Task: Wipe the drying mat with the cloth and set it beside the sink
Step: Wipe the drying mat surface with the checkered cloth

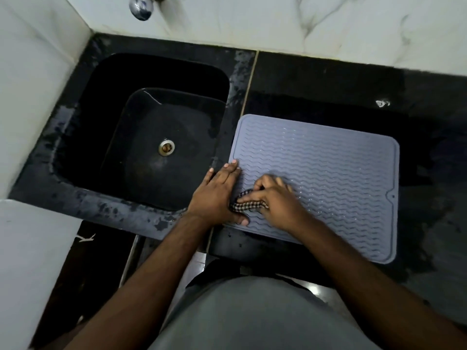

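1. Grey silicone drying mat (328, 173), ribbed with wavy ridges, lies flat on the black countertop (328, 79) under both hands, its left edge just beside the sink (141, 127).
2. Left hand (217, 195): fingers straight, palm pressing the mat's left edge to pin it.
3. Right hand (275, 198): fingers curled round a bunched checked cloth (246, 204), pressed on the mat just right of the left hand.
4. Handling, judged: the mat looks light, floppy and possibly slick where wet; it would sag if lifted by one corner, so take opposite edges with both hands.
5. The cloth is soft and compressible.
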### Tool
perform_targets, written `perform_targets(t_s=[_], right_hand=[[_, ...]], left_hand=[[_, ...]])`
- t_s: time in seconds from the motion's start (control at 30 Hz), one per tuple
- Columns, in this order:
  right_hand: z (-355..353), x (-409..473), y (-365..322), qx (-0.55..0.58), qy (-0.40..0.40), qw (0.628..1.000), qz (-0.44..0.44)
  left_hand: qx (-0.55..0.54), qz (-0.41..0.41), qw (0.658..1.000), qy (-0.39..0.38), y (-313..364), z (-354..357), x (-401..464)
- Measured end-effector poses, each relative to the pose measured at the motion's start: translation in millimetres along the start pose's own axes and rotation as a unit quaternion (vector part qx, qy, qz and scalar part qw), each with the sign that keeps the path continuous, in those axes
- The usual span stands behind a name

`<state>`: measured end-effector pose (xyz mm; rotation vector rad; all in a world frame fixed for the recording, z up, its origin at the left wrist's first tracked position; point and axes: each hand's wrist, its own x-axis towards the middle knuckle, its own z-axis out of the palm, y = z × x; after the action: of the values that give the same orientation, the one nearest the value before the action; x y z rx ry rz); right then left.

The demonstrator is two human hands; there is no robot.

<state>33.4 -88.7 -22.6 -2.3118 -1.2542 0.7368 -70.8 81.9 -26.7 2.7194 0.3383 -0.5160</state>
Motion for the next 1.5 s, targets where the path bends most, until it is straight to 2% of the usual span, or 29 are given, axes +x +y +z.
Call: perform_targets(t_s=[0.1,0.2,0.27,0.37,0.4,0.43,0.47,0.5,0.57,0.6,0.7,0.77,0.87,0.9,0.93,1.0,1.1,1.17,1.2,1.27,1.3,1.33,1.4,1.43,1.5], right_hand=[[-4,1,-3,-0.005,-0.009,1.0,-0.001],[3,-6,0,0.028,0.044,0.999,0.007],[7,-10,-3,0.005,0.025,0.999,0.032],[-1,-10,-11,-0.019,0.016,0.999,0.029],[-5,-13,-13,-0.013,0.036,0.999,0.033],[-10,-17,-14,-0.002,0.065,0.997,0.038],[-16,-24,-14,0.002,0.098,0.994,0.039],[-23,-31,-13,0.003,0.133,0.99,0.036],[-39,-42,-11,0.028,0.19,0.981,0.017],[-46,-47,-10,0.055,0.204,0.977,0.01],[-60,-54,-7,0.128,0.209,0.969,0.022],[-67,-54,-4,0.18,0.167,0.968,0.05],[-71,-41,-5,0.286,0.025,0.956,0.052],[-68,-36,-6,0.311,0.009,0.949,0.056],[-63,-30,-5,0.317,0.013,0.946,0.069],[-52,-19,1,0.271,0.05,0.956,0.101],[-35,-14,10,0.203,0.07,0.968,0.13],[-27,-13,13,0.187,0.082,0.97,0.133],[-26,-12,13,0.19,0.098,0.968,0.13],[-28,-6,12,0.195,0.15,0.962,0.118],[-30,-2,11,0.183,0.174,0.961,0.113],[-30,2,11,0.159,0.189,0.963,0.107],[-28,8,11,0.096,0.187,0.974,0.08],[-26,11,11,0.065,0.178,0.98,0.057],[-15,14,8,0.003,0.149,0.989,0.002]], left_hand=[[-0.012,-0.006,1.0,0.002,1,3,0],[-0.003,-0.023,1.0,0.019,0,9,-5],[-0.01,-0.032,0.999,0.022,1,15,-9],[-0.001,-0.015,0.997,0.076,9,17,-16],[-0.029,0.004,0.995,0.094,12,15,-17],[-0.106,0.024,0.988,0.108,15,12,-19],[-0.218,0.048,0.968,0.113,20,7,-21],[-0.332,0.074,0.933,0.117,25,4,-23],[-0.465,0.09,0.872,0.124,33,0,-28],[-0.487,0.082,0.861,0.121,37,-2,-30],[-0.473,0.041,0.873,0.114,46,-1,-35],[-0.468,0.025,0.875,0.123,46,3,-36],[-0.563,0.045,0.818,0.113,44,10,-39],[-0.594,0.047,0.798,0.093,44,11,-38],[-0.622,0.05,0.779,0.068,46,12,-37],[-0.645,0.02,0.762,0.046,50,16,-31],[-0.596,-0.083,0.795,0.079,50,25,-22],[-0.544,-0.101,0.829,0.085,48,27,-18],[-0.543,-0.104,0.829,0.082,47,26,-16],[-0.578,-0.13,0.802,0.081,48,23,-15],[-0.571,-0.139,0.805,0.082,48,21,-15],[-0.519,-0.147,0.837,0.096,48,19,-15],[-0.309,-0.171,0.922,0.161,44,18,-18],[-0.224,-0.18,0.938,0.196,41,16,-21],[-0.171,-0.177,0.942,0.228,31,9,-23]])
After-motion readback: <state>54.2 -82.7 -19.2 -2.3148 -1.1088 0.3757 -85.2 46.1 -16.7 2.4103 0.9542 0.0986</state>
